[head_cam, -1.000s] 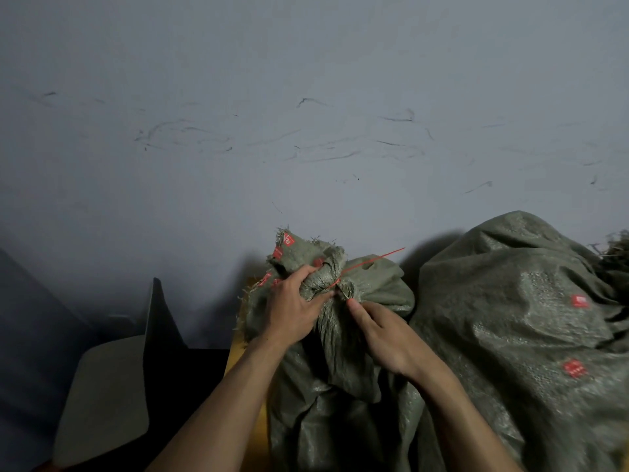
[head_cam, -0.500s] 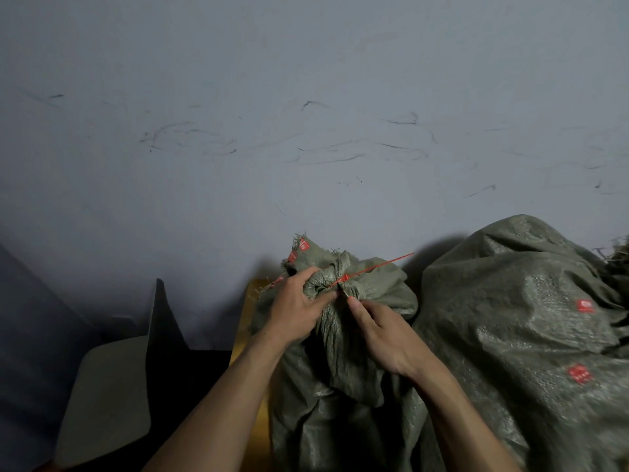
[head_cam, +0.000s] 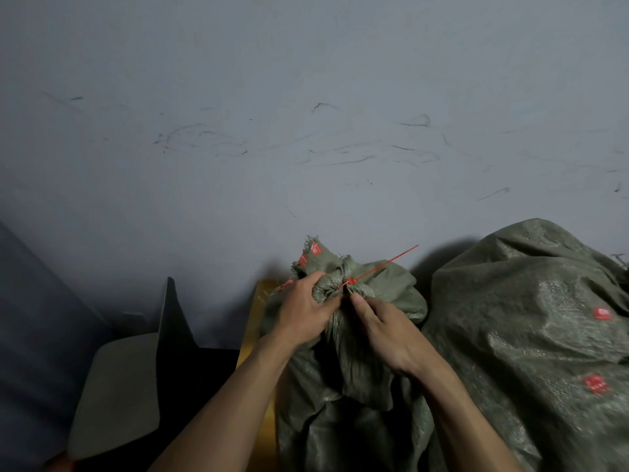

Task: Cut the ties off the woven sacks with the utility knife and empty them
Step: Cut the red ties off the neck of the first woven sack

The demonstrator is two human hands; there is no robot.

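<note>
Around the coarse woven sack neck, thin red tie

A: The sack is coarse woven plastic cloth, dull olive, frayed at its bunched neck; the tie round that neck is thin smooth red plastic.

B: The second sack, right of it, has the same weave with a faint sheen and glossy red labels; the wall behind is matt, scuffed paint; left of the sack, a smooth yellowish wood edge.
</note>
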